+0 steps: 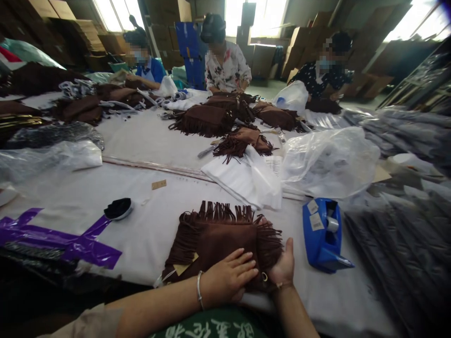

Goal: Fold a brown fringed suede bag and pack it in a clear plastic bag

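Observation:
A dark brown fringed bag [225,239] lies on the white-covered table right in front of me. My left hand [234,274] rests flat on its front, fingers extended and side by side. At the bag's right side, my right hand [283,265] is cupped against the fringe with its thumb standing apart. Most of that hand's fingers are hidden behind the strands, though fingertips seem to show near the top right corner. A tan tag [186,265] hangs at the lower left of the bag, and a small gold ring [264,277] shows beside my left fingertips.
A blue tape dispenser [320,234] stands to the right, beside stacked plastic-wrapped goods [398,234]. Purple tape [70,237] and a black round item [118,208] lie left. Clear plastic bags [327,162] and brown fringed bags [204,119] are farther back. Three people work across the table.

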Action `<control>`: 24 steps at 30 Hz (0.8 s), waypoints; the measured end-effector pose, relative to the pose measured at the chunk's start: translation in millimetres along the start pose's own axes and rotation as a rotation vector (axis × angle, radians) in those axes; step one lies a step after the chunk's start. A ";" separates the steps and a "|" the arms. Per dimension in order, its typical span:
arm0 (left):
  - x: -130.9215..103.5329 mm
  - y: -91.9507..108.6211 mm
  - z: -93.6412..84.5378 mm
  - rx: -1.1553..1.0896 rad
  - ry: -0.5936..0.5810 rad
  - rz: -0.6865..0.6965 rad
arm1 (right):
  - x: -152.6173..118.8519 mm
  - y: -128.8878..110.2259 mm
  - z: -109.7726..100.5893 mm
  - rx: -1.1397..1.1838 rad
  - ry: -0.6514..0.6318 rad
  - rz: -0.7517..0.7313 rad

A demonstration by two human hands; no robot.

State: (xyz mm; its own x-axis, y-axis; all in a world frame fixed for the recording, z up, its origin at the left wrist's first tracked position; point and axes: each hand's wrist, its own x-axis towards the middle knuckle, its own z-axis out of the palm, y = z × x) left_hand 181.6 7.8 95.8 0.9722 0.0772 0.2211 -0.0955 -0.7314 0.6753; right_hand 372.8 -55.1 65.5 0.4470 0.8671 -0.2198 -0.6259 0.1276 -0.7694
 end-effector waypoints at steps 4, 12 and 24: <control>-3.5 6.2 -13.7 -0.151 -0.046 0.031 | -10.7 -10.5 5.3 -0.296 -0.043 -0.104; -87.2 -26.0 -80.3 -0.194 0.826 -0.661 | -9.9 33.3 44.0 -1.608 -0.333 -0.533; -148.2 -69.7 -103.6 -1.174 0.922 -1.011 | -36.5 -20.7 17.4 -1.015 -0.279 -0.224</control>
State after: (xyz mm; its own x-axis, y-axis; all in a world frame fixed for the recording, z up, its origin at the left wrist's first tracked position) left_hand 22.0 117.6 88.9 0.3648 0.7538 -0.5465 -0.0874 0.6121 0.7859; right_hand 358.4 -81.1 99.9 0.2440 0.9692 0.0339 0.3325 -0.0507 -0.9417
